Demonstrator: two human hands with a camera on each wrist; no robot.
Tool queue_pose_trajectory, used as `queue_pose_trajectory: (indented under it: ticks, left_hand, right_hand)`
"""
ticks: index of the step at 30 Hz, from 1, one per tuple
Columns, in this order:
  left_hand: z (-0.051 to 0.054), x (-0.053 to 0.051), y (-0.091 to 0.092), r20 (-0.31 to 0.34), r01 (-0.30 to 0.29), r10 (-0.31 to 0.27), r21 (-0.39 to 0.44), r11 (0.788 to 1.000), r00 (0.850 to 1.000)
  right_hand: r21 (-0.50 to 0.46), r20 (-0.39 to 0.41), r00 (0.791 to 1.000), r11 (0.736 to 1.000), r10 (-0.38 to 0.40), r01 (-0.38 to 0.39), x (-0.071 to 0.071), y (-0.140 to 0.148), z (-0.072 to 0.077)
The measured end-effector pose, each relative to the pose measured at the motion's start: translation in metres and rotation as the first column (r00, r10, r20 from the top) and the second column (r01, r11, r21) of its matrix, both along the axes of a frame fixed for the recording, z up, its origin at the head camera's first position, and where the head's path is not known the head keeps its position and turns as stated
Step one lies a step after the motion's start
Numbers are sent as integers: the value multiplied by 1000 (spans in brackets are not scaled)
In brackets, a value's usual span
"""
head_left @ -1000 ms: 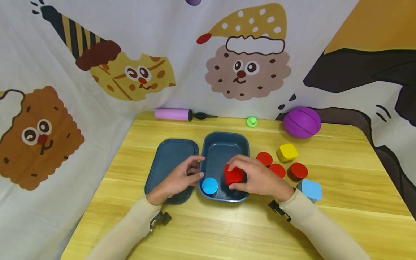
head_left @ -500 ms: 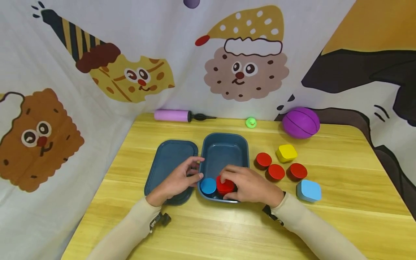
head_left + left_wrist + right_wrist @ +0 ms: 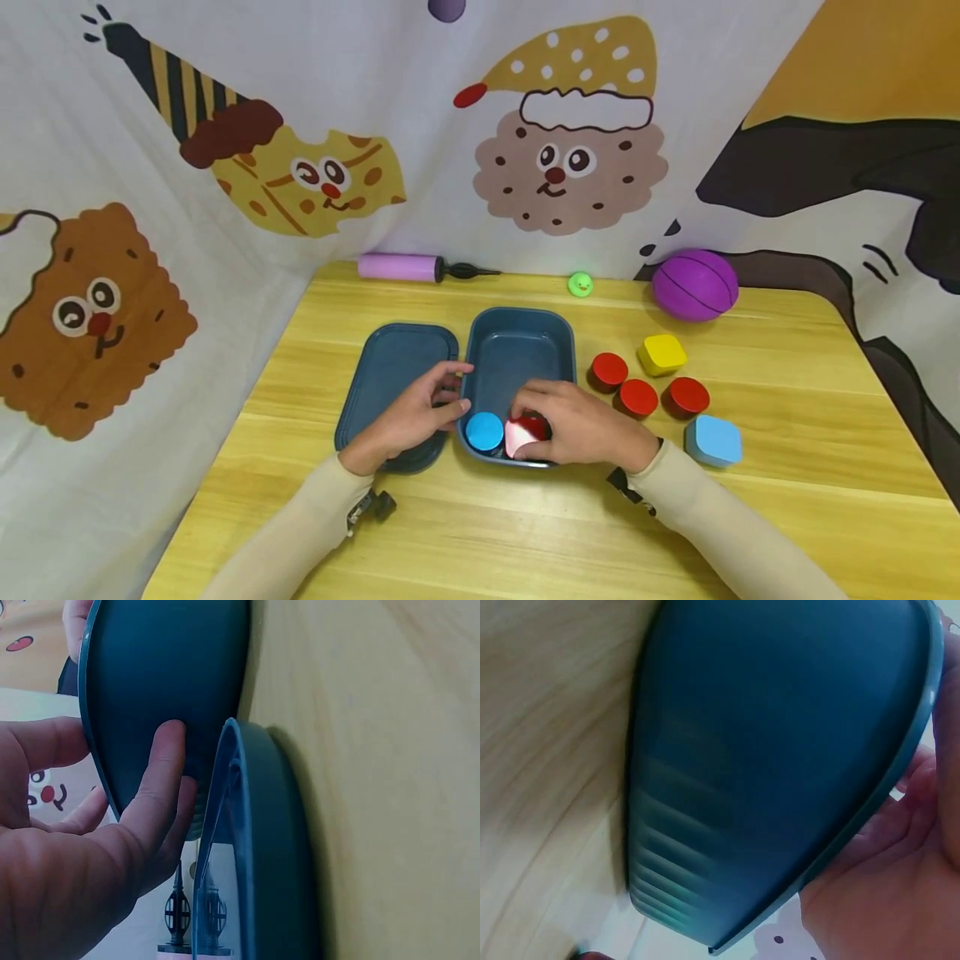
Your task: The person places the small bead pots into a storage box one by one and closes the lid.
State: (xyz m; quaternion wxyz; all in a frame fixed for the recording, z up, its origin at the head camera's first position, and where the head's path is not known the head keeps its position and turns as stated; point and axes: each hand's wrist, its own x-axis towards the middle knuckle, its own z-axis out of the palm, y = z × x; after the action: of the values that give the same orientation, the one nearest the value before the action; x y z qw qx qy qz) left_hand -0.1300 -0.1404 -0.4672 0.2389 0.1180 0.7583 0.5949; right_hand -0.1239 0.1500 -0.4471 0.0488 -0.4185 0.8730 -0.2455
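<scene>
A dark blue lunch box stands uncovered in mid-table, its wall filling much of the right wrist view. My right hand reaches into its near right part and pinches a red block with rounded corners, a bright glare on its top. Beside that block, in the near left corner, sits a round blue block. My left hand steadies the box's left side; in the left wrist view its fingers rest against the outer wall and the thumb touches the rim. The dark blue lid lies left of the box, partly under that hand.
Right of the box are several round red blocks, a yellow block and a light blue block. Along the back lie a purple air pump, a green duck and a purple ball. A printed cloth hangs behind.
My right hand has carried the red block left and toward me inside the box, bringing it beside the round blue block. Over the last half second it has barely moved. The left hand stays put.
</scene>
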Motion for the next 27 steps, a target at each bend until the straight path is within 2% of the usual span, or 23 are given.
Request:
queue_pose_trajectory:
  ticks: [7,16,21,27]
  left_hand:
    - [0,-1,0,0,8,-8,4,1000,1000]
    - [1,-2,1,5,-1,1,1,1000,1000]
    - [1,-1,1,4,3,-3,3,1000,1000]
    - [2,0,1,5,1,-1,-10,1000,1000]
  right_hand:
    - [-72,4,1000,997,-18,18,-2,7,4]
    - [-174,-10,995,980,-102,99,-8,25,16]
    - [-211,-81,987,970,-138,119,-15,40,21]
    - [-258,-148,963,949,-226,183,-25,65,22]
